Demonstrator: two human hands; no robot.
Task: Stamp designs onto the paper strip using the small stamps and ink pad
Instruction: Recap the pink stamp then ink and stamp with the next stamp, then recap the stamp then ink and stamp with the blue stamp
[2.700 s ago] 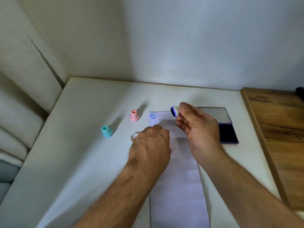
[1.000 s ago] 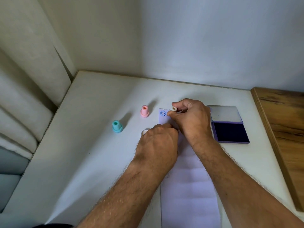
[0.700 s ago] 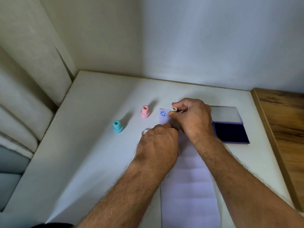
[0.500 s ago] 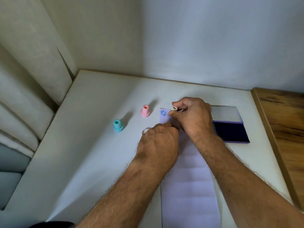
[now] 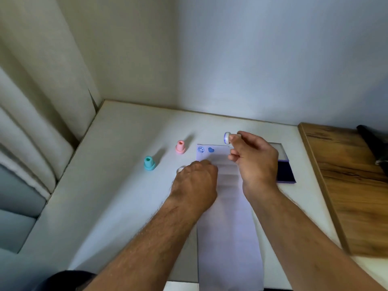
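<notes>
At the far left, pale cushioned upholstery is lining the edge of a white tabletop that is meeting a plain grey-white wall. A small teal plastic stamp is standing upright on the table, and at its two o'clock, a little apart, a small pink plastic stamp is standing upright just beside the top left corner of a long white paper strip. The left hand is lying knuckles-up, its fingers curled downward with the tips resting on the strip's left edge; a small pale round object is peeking out at the hand's ten o'clock, too hidden to identify, and whether the fingers are touching it cannot be told. On the strip's top edge, a blue smiley-face print is sitting in the corner, with a solid blue heart print just beside it at three o'clock. The right hand is hovering above the strip's upper right corner, its thumb and fingers pinching a small white round stamp that is tilted on its side, the blue-inked face turned left. Partly hidden behind that hand, an open purple ink pad is lying on the table beside the strip. At the far right, a wood-grain board is adjoining the tabletop.
</notes>
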